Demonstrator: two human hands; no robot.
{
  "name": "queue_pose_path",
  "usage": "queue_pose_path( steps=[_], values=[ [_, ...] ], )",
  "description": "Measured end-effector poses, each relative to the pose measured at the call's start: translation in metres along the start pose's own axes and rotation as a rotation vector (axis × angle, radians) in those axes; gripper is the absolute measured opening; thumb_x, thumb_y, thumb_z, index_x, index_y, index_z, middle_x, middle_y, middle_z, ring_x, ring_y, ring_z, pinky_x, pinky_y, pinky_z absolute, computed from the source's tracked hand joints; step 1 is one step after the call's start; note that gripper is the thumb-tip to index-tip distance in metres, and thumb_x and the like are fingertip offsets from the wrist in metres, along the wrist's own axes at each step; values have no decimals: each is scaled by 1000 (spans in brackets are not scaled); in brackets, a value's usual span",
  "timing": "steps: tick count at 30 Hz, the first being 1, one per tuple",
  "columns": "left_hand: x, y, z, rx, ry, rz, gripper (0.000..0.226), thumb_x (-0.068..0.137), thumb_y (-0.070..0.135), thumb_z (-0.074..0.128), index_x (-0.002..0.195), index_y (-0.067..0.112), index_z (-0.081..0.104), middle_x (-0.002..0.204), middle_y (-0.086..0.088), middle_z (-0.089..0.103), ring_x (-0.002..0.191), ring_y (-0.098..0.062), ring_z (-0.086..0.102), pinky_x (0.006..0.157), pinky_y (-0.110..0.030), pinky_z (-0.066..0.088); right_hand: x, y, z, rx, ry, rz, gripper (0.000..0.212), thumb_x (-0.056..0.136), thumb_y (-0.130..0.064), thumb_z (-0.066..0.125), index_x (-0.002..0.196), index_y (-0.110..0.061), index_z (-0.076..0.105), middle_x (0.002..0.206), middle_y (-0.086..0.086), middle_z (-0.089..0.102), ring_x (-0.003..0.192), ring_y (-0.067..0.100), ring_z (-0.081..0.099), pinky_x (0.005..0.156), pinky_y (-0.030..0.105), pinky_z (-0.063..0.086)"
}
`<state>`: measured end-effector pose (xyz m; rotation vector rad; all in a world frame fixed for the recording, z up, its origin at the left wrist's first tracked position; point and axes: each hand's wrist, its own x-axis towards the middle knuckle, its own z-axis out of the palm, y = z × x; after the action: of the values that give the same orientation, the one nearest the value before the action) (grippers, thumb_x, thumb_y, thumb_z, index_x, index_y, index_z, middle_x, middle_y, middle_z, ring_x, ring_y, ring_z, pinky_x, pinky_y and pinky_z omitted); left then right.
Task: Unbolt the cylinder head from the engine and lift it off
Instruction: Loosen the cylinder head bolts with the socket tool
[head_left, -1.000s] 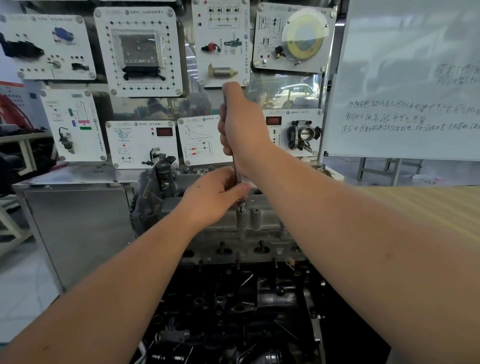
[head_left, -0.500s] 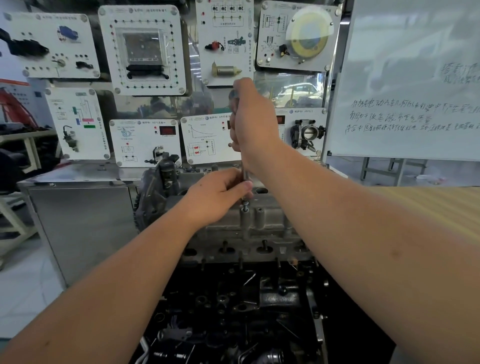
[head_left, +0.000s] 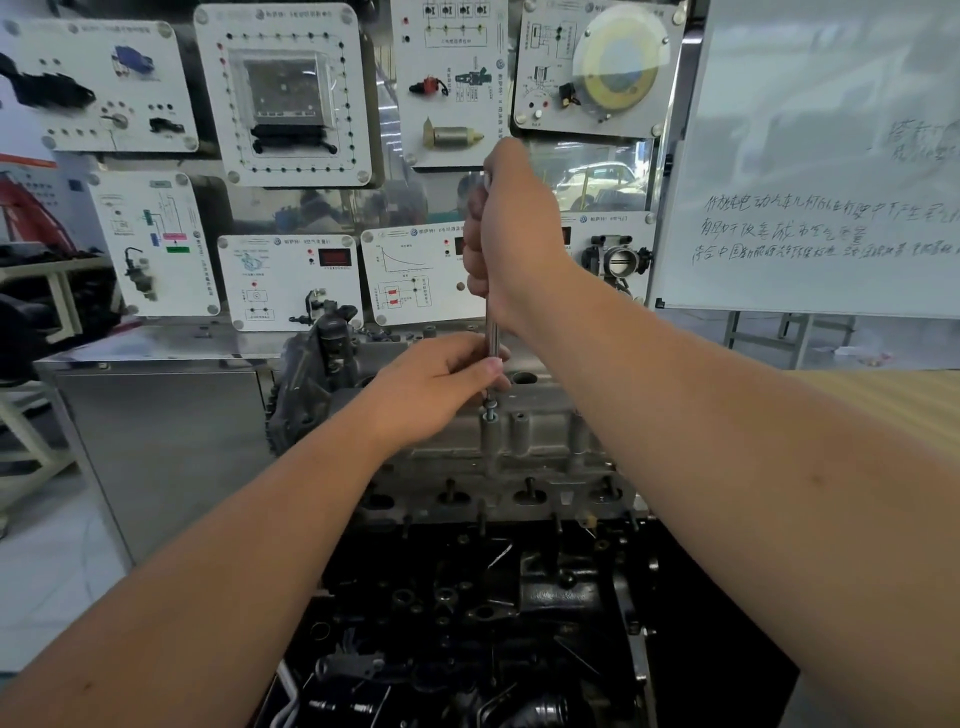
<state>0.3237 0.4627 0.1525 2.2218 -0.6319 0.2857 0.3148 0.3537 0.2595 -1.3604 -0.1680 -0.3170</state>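
The grey aluminium cylinder head (head_left: 535, 452) sits on top of the black engine block (head_left: 467, 613) in the middle of the view. A long metal wrench shaft (head_left: 491, 338) stands upright over a bolt (head_left: 489, 413) near the head's top edge. My right hand (head_left: 511, 234) grips the upper end of the shaft. Lower down, my left hand (head_left: 436, 387) pinches the shaft just above the bolt. The tool's tip is partly hidden by my left fingers.
Behind the engine stand white training panels (head_left: 291, 93) with car parts and a steel cabinet (head_left: 156, 447) at the left. A whiteboard (head_left: 821, 156) with handwriting stands at the right. A wooden surface (head_left: 893, 405) lies right of the engine.
The camera has shifted slightly, so both hands appear a little more to the right. Both hands keep their hold on the shaft over the same bolt.
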Motion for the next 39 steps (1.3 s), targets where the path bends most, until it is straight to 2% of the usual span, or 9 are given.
queue_pose_path(
  steps=[5, 10, 15, 19, 23, 25, 29, 35, 39],
  values=[
    [1, 0, 4, 55, 88, 13, 14, 99, 46, 57, 91, 36, 64, 84, 12, 75, 80, -13, 71, 88, -50, 57, -2, 5, -2, -57, -71, -59, 34, 96, -39, 44, 68, -24, 31, 63, 0, 25, 54, 16, 19, 53, 32, 19],
    [3, 5, 12, 106, 208, -36, 34, 85, 64, 58, 93, 31, 60, 80, 10, 70, 81, -16, 66, 88, -52, 54, -4, 1, 4, -119, 72, -138, 25, 97, -24, 42, 74, -15, 44, 62, 1, 37, 67, 20, 30, 65, 40, 28],
    [4, 3, 9, 173, 129, -36, 27, 88, 70, 46, 97, 48, 60, 88, 26, 68, 86, -1, 65, 95, -46, 52, 0, -4, 0, -82, 95, -123, 36, 100, -24, 37, 64, -19, 37, 55, -4, 37, 58, 19, 32, 61, 37, 29],
    [3, 0, -1, 17, -11, 10, 13, 103, 41, 53, 105, 44, 65, 99, 26, 74, 86, 2, 69, 94, -36, 56, -3, -1, -8, 74, -123, -27, 40, 96, -32, 43, 58, -24, 34, 51, -6, 28, 43, 14, 20, 47, 24, 20],
    [4, 2, 0, 34, 35, 25, 13, 100, 39, 59, 96, 31, 69, 89, 16, 76, 70, -3, 68, 75, -37, 56, -4, 5, -4, -23, -85, -115, 37, 97, -33, 47, 64, -25, 33, 60, -1, 26, 60, 20, 15, 56, 35, 18],
    [6, 6, 4, 92, 99, -5, 35, 92, 56, 61, 94, 22, 67, 80, 6, 73, 71, -16, 66, 79, -50, 57, -5, 9, -1, -92, 5, -164, 39, 98, -39, 46, 64, -25, 32, 59, -2, 26, 67, 22, 17, 61, 39, 21],
    [6, 7, 10, 138, 168, -35, 63, 71, 81, 49, 89, 21, 61, 62, 14, 57, 62, -13, 52, 78, -47, 52, -3, 22, -4, -143, 53, -302, 68, 102, -55, 36, 41, -27, 28, 45, -12, 22, 45, 12, 22, 50, 32, 22],
    [3, -1, 3, 34, 35, 2, 27, 96, 52, 47, 98, 36, 69, 94, 18, 75, 89, -11, 71, 93, -50, 55, 0, 25, -4, -115, -87, -311, 58, 95, -72, 38, 60, -28, 23, 54, -4, 21, 47, 14, 18, 49, 31, 16],
    [1, -2, 2, 45, 55, 51, 21, 100, 43, 52, 97, 33, 70, 92, 16, 76, 79, -12, 70, 87, -51, 57, -2, 23, -5, -106, -169, -280, 59, 91, -75, 39, 60, -28, 24, 58, 0, 19, 48, 16, 16, 50, 33, 13]
  ],
)
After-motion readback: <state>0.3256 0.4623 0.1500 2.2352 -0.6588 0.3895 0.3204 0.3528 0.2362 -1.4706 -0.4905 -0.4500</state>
